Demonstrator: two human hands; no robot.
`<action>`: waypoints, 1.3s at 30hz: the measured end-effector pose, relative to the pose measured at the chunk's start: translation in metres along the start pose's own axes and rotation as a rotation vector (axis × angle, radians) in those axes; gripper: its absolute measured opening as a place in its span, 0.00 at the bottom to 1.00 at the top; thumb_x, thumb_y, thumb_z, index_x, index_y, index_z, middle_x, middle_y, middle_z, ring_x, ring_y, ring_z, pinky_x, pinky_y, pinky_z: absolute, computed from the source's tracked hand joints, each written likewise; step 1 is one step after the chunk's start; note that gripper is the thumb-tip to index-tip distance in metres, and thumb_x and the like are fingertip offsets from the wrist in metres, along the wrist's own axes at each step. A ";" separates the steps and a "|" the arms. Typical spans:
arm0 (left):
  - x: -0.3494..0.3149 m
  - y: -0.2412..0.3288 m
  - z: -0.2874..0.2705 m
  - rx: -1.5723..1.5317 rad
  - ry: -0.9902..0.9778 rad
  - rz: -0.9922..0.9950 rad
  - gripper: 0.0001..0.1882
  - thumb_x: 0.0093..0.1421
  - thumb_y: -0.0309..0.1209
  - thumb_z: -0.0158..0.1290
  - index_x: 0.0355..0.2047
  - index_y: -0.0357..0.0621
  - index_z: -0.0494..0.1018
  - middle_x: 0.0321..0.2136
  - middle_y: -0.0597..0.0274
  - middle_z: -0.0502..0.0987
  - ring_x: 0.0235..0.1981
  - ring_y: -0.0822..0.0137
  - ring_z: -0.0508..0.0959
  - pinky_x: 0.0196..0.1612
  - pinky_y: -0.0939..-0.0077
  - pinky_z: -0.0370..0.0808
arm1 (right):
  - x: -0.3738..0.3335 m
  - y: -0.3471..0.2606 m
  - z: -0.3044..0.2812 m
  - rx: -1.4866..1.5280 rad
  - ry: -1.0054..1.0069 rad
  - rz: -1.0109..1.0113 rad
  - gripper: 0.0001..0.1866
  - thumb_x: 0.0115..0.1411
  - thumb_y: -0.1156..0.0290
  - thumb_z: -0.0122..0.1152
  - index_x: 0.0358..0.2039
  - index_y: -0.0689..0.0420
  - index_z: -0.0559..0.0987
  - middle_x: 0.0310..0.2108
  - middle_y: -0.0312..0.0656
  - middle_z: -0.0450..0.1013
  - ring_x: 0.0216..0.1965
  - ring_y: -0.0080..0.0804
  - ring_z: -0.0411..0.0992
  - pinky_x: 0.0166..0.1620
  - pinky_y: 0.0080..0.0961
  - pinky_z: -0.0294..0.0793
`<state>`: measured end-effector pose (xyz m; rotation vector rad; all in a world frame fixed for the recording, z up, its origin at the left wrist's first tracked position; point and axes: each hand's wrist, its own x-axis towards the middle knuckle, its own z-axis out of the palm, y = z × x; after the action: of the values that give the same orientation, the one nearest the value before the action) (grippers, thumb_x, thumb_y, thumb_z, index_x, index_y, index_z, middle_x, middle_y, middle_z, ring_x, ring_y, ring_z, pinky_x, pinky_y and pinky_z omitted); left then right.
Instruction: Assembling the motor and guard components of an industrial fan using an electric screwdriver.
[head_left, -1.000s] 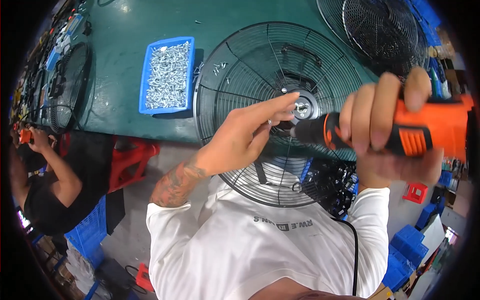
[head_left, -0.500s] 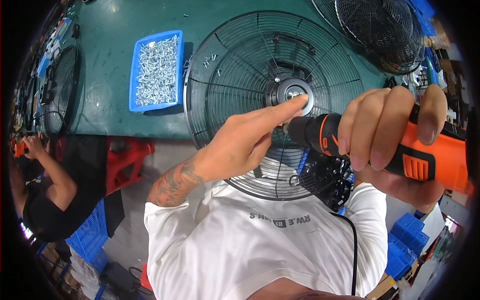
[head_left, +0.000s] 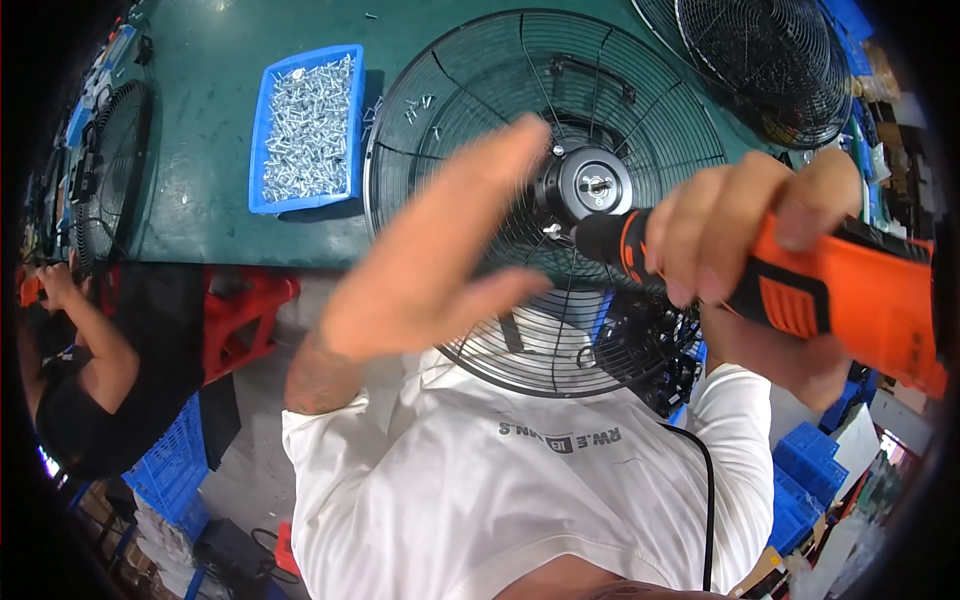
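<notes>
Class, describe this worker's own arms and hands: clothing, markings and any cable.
White sleeves end short of the left hand and right hand; neither wears a glove. Blurred dark markings show on the left forearm. A black cable runs down the shirt on the right.

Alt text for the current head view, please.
A person's right grip holds an orange power driver near the hub in a wire fan guard; the left grip, open, blurred, is over it. A blue tray of screws sits farther left.
</notes>
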<state>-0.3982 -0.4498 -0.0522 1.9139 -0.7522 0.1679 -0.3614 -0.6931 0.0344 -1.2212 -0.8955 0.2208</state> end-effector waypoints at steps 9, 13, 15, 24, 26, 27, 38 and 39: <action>-0.033 -0.121 -0.095 0.663 0.235 -0.560 0.15 0.62 0.24 0.57 0.50 0.38 0.77 0.38 0.53 0.81 0.34 0.60 0.81 0.39 0.66 0.76 | -0.002 0.050 0.005 -0.088 0.227 0.209 0.32 0.60 0.42 0.67 0.47 0.56 0.68 0.27 0.40 0.70 0.26 0.31 0.72 0.32 0.30 0.75; -0.033 -0.133 -0.081 0.704 0.133 -0.533 0.09 0.61 0.24 0.58 0.42 0.37 0.76 0.31 0.50 0.80 0.32 0.54 0.81 0.38 0.63 0.76 | -0.004 0.056 0.003 -0.066 0.209 0.240 0.33 0.57 0.39 0.70 0.42 0.55 0.68 0.26 0.39 0.70 0.25 0.31 0.71 0.33 0.30 0.76; -0.034 -0.133 -0.081 0.714 0.159 -0.515 0.08 0.61 0.25 0.58 0.39 0.36 0.75 0.30 0.49 0.80 0.33 0.53 0.81 0.38 0.62 0.76 | -0.006 0.056 0.008 -0.079 0.187 0.225 0.37 0.51 0.35 0.73 0.40 0.54 0.68 0.26 0.39 0.70 0.26 0.30 0.71 0.35 0.30 0.76; -0.035 -0.111 -0.087 0.596 0.355 -0.542 0.08 0.65 0.28 0.55 0.32 0.35 0.72 0.19 0.56 0.70 0.20 0.62 0.70 0.28 0.65 0.68 | -0.005 0.058 0.006 -0.114 0.039 0.204 0.37 0.51 0.34 0.72 0.40 0.55 0.68 0.26 0.38 0.70 0.26 0.29 0.71 0.34 0.30 0.76; -0.029 -0.095 -0.086 0.484 0.368 -0.634 0.11 0.64 0.31 0.54 0.28 0.35 0.71 0.21 0.53 0.72 0.22 0.54 0.72 0.29 0.62 0.70 | -0.008 0.063 0.005 -0.111 0.049 0.204 0.38 0.51 0.34 0.72 0.40 0.55 0.69 0.26 0.38 0.70 0.26 0.28 0.71 0.33 0.30 0.75; -0.026 -0.088 -0.083 0.481 0.363 -0.629 0.11 0.64 0.31 0.54 0.28 0.35 0.71 0.21 0.53 0.72 0.22 0.54 0.72 0.29 0.62 0.70 | -0.009 0.068 0.002 -0.073 0.039 0.177 0.38 0.51 0.34 0.72 0.40 0.55 0.69 0.26 0.38 0.70 0.25 0.28 0.71 0.33 0.30 0.75; -0.018 -0.017 0.018 0.170 0.023 -0.140 0.07 0.62 0.24 0.58 0.40 0.37 0.77 0.28 0.52 0.76 0.26 0.50 0.78 0.30 0.60 0.74 | -0.010 0.065 0.014 -0.095 0.225 0.285 0.40 0.53 0.32 0.69 0.46 0.57 0.69 0.25 0.37 0.69 0.24 0.27 0.71 0.30 0.28 0.74; -0.020 -0.016 0.026 0.114 -0.022 -0.133 0.08 0.62 0.24 0.58 0.42 0.38 0.76 0.29 0.52 0.77 0.28 0.48 0.78 0.31 0.59 0.75 | -0.010 0.067 0.009 -0.084 0.200 0.274 0.40 0.53 0.33 0.69 0.47 0.57 0.69 0.26 0.38 0.71 0.24 0.28 0.71 0.30 0.28 0.74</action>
<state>-0.4106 -0.4591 -0.0854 2.0704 -0.6386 0.1094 -0.3544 -0.6679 -0.0286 -1.4168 -0.5680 0.2769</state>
